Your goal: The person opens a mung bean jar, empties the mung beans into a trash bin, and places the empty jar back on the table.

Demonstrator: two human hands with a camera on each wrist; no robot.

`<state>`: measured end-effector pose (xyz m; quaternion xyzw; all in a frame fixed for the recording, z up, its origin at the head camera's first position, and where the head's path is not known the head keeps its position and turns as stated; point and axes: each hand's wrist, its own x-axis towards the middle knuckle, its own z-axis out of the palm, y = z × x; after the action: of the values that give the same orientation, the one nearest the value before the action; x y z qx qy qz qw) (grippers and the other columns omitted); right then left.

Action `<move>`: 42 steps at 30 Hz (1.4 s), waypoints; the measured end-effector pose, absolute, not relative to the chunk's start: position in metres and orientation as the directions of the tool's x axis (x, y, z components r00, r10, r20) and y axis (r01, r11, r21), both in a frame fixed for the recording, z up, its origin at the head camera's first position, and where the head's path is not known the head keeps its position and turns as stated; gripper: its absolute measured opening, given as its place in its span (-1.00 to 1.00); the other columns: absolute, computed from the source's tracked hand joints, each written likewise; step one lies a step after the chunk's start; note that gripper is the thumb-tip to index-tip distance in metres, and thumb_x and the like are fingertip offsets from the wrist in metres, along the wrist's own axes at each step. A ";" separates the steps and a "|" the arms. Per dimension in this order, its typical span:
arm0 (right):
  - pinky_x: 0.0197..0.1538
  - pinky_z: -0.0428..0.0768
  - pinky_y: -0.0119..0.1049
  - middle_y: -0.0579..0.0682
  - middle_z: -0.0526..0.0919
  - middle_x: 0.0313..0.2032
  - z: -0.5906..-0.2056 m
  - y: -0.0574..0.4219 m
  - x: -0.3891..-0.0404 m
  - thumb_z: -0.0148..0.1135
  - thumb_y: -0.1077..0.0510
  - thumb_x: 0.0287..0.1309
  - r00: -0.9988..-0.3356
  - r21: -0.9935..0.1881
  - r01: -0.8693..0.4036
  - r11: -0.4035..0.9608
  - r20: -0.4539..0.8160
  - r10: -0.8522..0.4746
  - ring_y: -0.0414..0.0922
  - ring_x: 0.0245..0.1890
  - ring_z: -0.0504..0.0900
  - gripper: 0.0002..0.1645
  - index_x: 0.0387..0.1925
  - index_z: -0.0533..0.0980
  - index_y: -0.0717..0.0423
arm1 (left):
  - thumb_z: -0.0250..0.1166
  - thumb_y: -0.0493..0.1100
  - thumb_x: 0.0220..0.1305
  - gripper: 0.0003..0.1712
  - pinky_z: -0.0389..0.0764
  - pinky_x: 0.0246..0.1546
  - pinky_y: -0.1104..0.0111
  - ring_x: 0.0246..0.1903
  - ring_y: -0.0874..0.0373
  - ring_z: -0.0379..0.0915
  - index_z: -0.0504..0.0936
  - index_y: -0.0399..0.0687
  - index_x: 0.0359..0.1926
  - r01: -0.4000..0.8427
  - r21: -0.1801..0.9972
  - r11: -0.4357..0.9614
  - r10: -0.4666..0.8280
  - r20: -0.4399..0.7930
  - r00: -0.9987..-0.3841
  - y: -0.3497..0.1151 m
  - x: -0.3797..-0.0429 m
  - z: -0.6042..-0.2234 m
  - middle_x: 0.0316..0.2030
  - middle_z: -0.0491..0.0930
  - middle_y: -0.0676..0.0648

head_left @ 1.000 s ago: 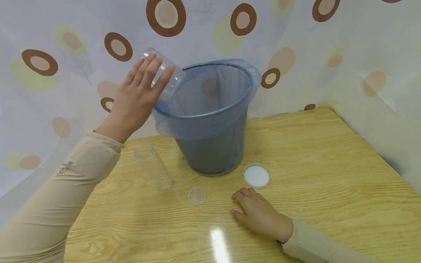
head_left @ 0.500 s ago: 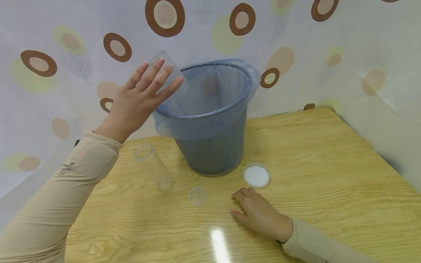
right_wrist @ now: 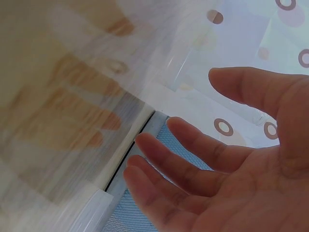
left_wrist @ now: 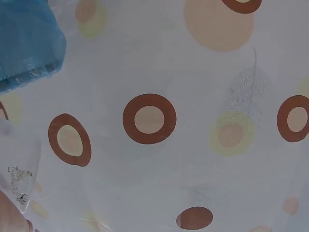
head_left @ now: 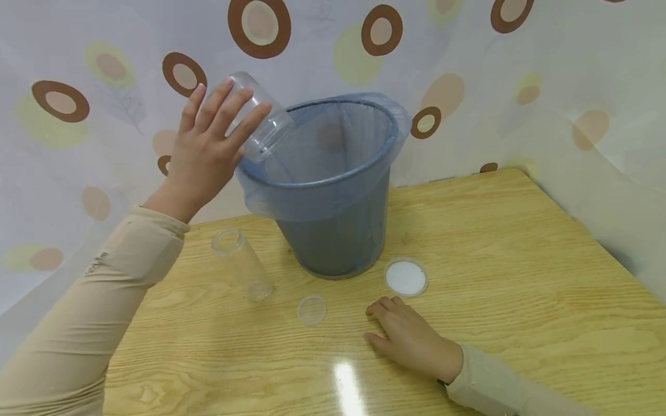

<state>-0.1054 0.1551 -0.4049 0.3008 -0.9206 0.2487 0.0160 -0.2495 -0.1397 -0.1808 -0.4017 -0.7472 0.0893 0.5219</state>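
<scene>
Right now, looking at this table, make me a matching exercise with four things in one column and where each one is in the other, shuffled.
Things:
1. clear jar in the left hand
2. second clear jar
3. white lid
4. right hand

Places:
A. flat on the table, palm down
B. tilted over the bin's rim
C. lying on its side left of the bin
D. on the table right of the bin's base

Pairs: 1-B, 2-C, 3-D, 4-A

We see a blue mesh bin (head_left: 333,219) lined with a pale blue bag (head_left: 260,199), standing on a light yellow wood-grain table (head_left: 520,277). The curtain (head_left: 546,75) behind is white, dotted with brown rings, tan spots and faint yellow-green circles. Both sleeves (head_left: 78,323) are beige. The jars (head_left: 241,270) are clear; one lid (head_left: 406,277) shows white.
</scene>
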 end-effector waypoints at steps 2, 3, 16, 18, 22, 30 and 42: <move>-0.13 0.54 -0.14 0.10 0.58 -0.14 -0.405 0.155 -0.106 0.36 0.12 0.12 -0.818 -0.448 -0.562 0.695 0.177 -0.547 -0.04 -0.18 0.49 -0.59 -0.09 0.53 0.33 | 0.31 -0.49 0.03 -0.15 0.06 0.36 0.03 0.35 -0.02 0.14 0.32 0.12 0.33 0.503 -0.557 0.660 0.692 0.712 -0.120 -0.140 -0.249 -0.180 0.27 0.33 -0.10; -0.13 0.54 -0.14 0.10 0.58 -0.14 -0.405 0.155 -0.106 0.36 0.12 0.12 -0.818 -0.448 -0.562 0.695 0.176 -0.548 -0.04 -0.18 0.48 -0.59 -0.09 0.53 0.33 | 0.26 -0.50 0.06 -0.18 0.07 0.35 0.04 0.35 -0.01 0.14 0.32 0.14 0.33 0.491 -0.569 0.660 0.695 0.710 -0.111 -0.140 -0.249 -0.180 0.26 0.33 -0.09; -0.16 0.54 -0.15 0.09 0.58 -0.14 -0.406 0.154 -0.105 0.36 0.11 0.12 -0.823 -0.449 -0.554 0.701 0.166 -0.544 -0.06 -0.19 0.46 -0.59 -0.09 0.53 0.32 | 0.51 -0.41 -0.19 -0.02 0.00 0.37 0.03 0.35 -0.12 0.09 0.31 -0.02 0.32 0.613 -0.339 0.713 0.579 0.778 -0.244 -0.139 -0.238 -0.183 0.22 0.30 -0.23; -0.16 0.53 -0.16 0.09 0.58 -0.15 -0.406 0.154 -0.105 0.36 0.11 0.12 -0.822 -0.449 -0.555 0.700 0.168 -0.544 -0.06 -0.20 0.46 -0.59 -0.09 0.53 0.32 | 0.58 -0.38 -0.27 0.04 0.05 0.34 0.02 0.34 -0.13 0.11 0.30 -0.08 0.32 0.660 -0.257 0.706 0.534 0.805 -0.257 -0.139 -0.234 -0.183 0.22 0.29 -0.25; -0.14 0.54 -0.14 0.09 0.58 -0.14 -0.404 0.154 -0.105 0.35 0.12 0.12 -0.823 -0.454 -0.553 0.698 0.167 -0.543 -0.06 -0.18 0.47 -0.59 -0.08 0.53 0.32 | 0.59 -0.39 -0.28 0.05 0.17 0.26 0.02 0.27 -0.16 0.16 0.29 -0.18 0.31 0.734 -0.156 0.661 0.474 0.845 -0.248 -0.139 -0.229 -0.186 0.21 0.28 -0.28; -0.12 0.55 -0.13 0.09 0.58 -0.14 -0.404 0.154 -0.104 0.35 0.13 0.12 -0.821 -0.455 -0.559 0.693 0.185 -0.540 -0.05 -0.17 0.49 -0.60 -0.09 0.53 0.31 | 0.57 -0.44 -0.25 0.04 0.25 0.26 0.13 0.26 -0.12 0.15 0.26 -0.24 0.32 0.793 -0.044 0.608 0.396 0.883 -0.254 -0.139 -0.215 -0.202 0.20 0.25 -0.32; -0.13 0.56 -0.18 0.06 0.59 -0.14 -0.407 0.154 -0.103 0.35 0.13 0.12 -0.807 -0.440 -0.585 0.681 0.231 -0.544 -0.06 -0.17 0.50 -0.62 -0.10 0.53 0.29 | 0.58 -0.37 -0.27 0.00 0.28 0.25 0.10 0.26 -0.09 0.17 0.30 -0.25 0.28 0.820 0.077 0.567 0.257 0.930 -0.264 -0.131 -0.193 -0.221 0.21 0.28 -0.29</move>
<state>-0.1034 0.1542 -0.4072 0.3084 -0.9159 0.2538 0.0405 -0.1928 -0.1312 -0.2210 -0.3636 -0.7403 -0.2901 0.4854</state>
